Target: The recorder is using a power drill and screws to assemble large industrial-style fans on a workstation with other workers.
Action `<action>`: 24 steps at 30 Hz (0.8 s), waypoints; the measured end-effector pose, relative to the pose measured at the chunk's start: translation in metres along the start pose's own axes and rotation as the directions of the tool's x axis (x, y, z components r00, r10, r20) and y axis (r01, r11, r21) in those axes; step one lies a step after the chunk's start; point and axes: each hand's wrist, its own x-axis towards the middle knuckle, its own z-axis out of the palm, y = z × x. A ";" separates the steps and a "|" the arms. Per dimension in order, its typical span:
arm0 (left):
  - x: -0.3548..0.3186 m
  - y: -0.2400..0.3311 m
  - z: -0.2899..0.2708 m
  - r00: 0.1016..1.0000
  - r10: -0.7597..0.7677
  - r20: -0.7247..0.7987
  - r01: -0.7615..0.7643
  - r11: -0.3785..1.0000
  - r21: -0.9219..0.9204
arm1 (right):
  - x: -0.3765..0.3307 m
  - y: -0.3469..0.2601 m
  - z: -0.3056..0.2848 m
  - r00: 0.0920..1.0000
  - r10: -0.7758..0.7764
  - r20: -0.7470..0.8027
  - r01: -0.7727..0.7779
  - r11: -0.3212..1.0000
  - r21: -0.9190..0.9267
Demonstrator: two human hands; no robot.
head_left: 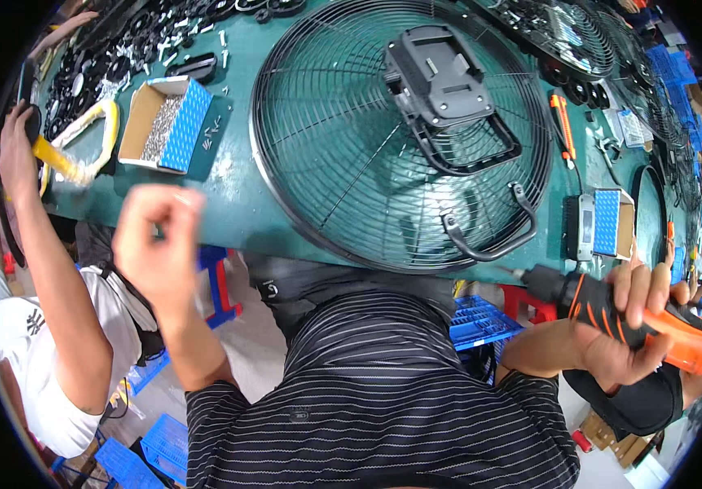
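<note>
My right hand (624, 338) is wrapped round an orange and black power screwdriver (591, 306), whose bit points left toward the table's near edge. My left hand (159, 240) is raised in front of the table with its fingers curled together, blurred by motion; anything in its pinch is too small to make out. Between the hands, a large round black fan (351, 147) lies flat. On its wire cage sit a black housing (440, 77) with a bracket handle and a curved carrying handle (493, 232). Nearest my left hand, an open cardboard box (192, 122) holds small screws.
Loose screws (211, 134) lie beside the box. Black parts (94, 90) cover the table's far left. An orange-handled tool (563, 126) and a blue-patterned box (606, 222) lie to the right. A co-worker's arm (49, 253) reaches a yellow-wrapped ring (110, 138) at left.
</note>
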 end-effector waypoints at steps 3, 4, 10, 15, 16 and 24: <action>-0.043 0.036 0.028 0.925 0.307 0.223 -0.253 0.937 -0.240 | 0.000 0.016 0.033 0.960 0.160 0.231 -0.205 0.961 0.187; -0.052 0.041 0.038 0.905 0.320 0.281 -0.211 0.910 -0.357 | 0.003 0.021 0.043 0.927 0.209 0.312 -0.284 0.934 0.217; -0.079 0.044 0.059 0.906 0.326 0.270 -0.143 0.836 -0.530 | -0.010 0.058 0.087 0.901 0.318 0.295 -0.388 0.895 0.219; -0.084 0.039 0.062 0.910 0.323 0.260 -0.133 0.822 -0.554 | -0.021 0.073 0.093 0.897 0.325 0.299 -0.394 0.895 0.209; -0.084 0.038 0.063 0.906 0.309 0.288 -0.109 0.829 -0.548 | -0.022 0.074 0.093 0.897 0.324 0.300 -0.393 0.897 0.205; -0.082 0.035 0.068 0.902 0.330 0.278 -0.127 0.820 -0.559 | -0.023 0.074 0.089 0.901 0.335 0.275 -0.391 0.902 0.184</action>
